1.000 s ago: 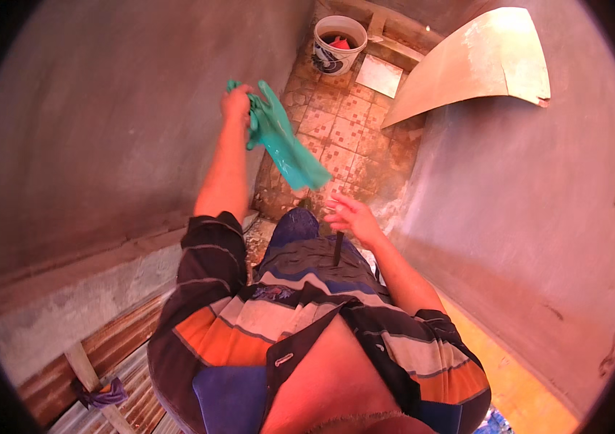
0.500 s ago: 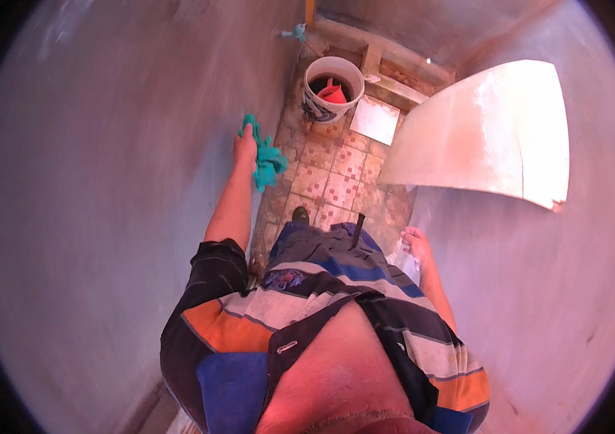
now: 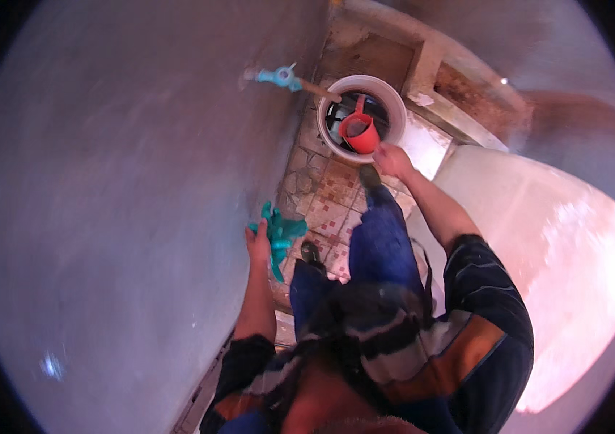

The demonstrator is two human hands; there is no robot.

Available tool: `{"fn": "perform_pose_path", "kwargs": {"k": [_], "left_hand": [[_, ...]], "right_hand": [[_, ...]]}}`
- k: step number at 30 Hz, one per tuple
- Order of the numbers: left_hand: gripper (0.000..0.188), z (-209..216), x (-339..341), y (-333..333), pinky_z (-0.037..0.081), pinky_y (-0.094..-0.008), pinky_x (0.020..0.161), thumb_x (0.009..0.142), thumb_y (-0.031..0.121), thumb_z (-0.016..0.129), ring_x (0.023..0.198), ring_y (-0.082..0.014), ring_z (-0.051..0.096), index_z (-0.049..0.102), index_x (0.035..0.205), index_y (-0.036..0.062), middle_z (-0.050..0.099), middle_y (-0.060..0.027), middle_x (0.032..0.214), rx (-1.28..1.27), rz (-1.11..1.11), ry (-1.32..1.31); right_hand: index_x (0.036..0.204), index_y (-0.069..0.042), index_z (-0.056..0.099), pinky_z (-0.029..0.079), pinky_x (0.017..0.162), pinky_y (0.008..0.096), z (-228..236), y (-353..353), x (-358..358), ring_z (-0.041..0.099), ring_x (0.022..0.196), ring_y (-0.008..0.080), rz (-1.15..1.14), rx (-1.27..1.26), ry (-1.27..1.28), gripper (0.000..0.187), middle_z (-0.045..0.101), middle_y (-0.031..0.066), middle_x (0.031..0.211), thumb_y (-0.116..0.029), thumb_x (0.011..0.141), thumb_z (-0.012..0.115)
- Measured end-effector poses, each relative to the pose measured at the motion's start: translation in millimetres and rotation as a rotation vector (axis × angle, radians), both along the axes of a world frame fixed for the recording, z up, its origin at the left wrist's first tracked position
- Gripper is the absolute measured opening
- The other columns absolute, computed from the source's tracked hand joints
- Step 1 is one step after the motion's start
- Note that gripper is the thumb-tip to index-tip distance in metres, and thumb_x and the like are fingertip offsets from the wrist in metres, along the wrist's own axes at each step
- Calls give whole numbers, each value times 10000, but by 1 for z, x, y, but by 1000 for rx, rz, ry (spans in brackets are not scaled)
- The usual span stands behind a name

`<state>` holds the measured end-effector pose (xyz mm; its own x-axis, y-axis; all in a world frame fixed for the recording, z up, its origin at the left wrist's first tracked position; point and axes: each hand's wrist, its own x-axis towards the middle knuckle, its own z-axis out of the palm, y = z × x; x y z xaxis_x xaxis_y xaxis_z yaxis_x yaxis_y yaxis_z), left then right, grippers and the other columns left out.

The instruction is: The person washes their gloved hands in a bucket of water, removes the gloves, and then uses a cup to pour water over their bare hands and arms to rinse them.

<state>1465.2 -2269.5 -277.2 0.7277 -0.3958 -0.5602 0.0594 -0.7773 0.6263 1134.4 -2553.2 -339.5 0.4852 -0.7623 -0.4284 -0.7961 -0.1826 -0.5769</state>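
My left hand (image 3: 257,244) is closed round a crumpled teal-green cloth (image 3: 283,233), whose ends hang loose beside the left wall. My right hand (image 3: 392,160) reaches out to the near right rim of a white bucket (image 3: 397,108). Blur hides whether its fingers touch the rim. In the bucket, close to that hand, a red dipper mug (image 3: 362,136) lies with its handle pointing away from me. Dark liquid shows around the mug.
A light-blue tap (image 3: 279,77) juts from the left wall (image 3: 141,181) towards the bucket. A large curved pale panel (image 3: 517,210) stands at the right. Low concrete ledges (image 3: 427,69) lie behind the bucket, and worn patterned tiles (image 3: 327,213) cover the floor.
I have stepped nearer the bucket. My right hand has gone from my side to the bucket's rim. The left hand has dropped lower along the wall, still holding the cloth.
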Motion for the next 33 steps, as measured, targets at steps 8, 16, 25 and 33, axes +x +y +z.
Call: {"fn": "perform_pose_path", "kwargs": {"k": [8, 16, 25, 33], "left_hand": [[440, -67, -55, -47, 508, -360, 753, 679, -14, 642, 889, -220, 575, 435, 1066, 15, 544, -121, 1046, 146, -213, 145], [275, -123, -90, -48, 470, -349, 752, 704, 11, 586, 815, -201, 578, 535, 974, 17, 603, -88, 870, 78, -9, 126], [341, -110, -91, -65, 467, -355, 818, 770, 18, 610, 914, -213, 573, 517, 1097, 38, 591, -84, 1023, -74, 353, 319], [197, -138, -95, -77, 458, -309, 700, 778, 23, 635, 792, -146, 551, 535, 941, 68, 578, -39, 866, -247, 388, 475]], "right_hand": [[1199, -147, 610, 189, 1085, 573, -179, -150, 73, 228, 1391, 265, 735, -396, 430, 377, 469, 64, 1380, -213, 835, 537], [982, -166, 710, 237, 1079, 497, -227, -194, 46, 453, 1255, 221, 1020, 33, 752, 233, 661, 10, 1118, -268, 820, 576], [1002, -66, 659, 432, 902, 494, -148, -142, 63, 629, 994, 313, 930, -16, 661, 250, 687, 141, 963, -149, 843, 485], [1144, -38, 505, 520, 694, 431, -208, -58, 22, 667, 795, 320, 159, 19, 516, 394, 661, 197, 825, -331, 886, 558]]}}
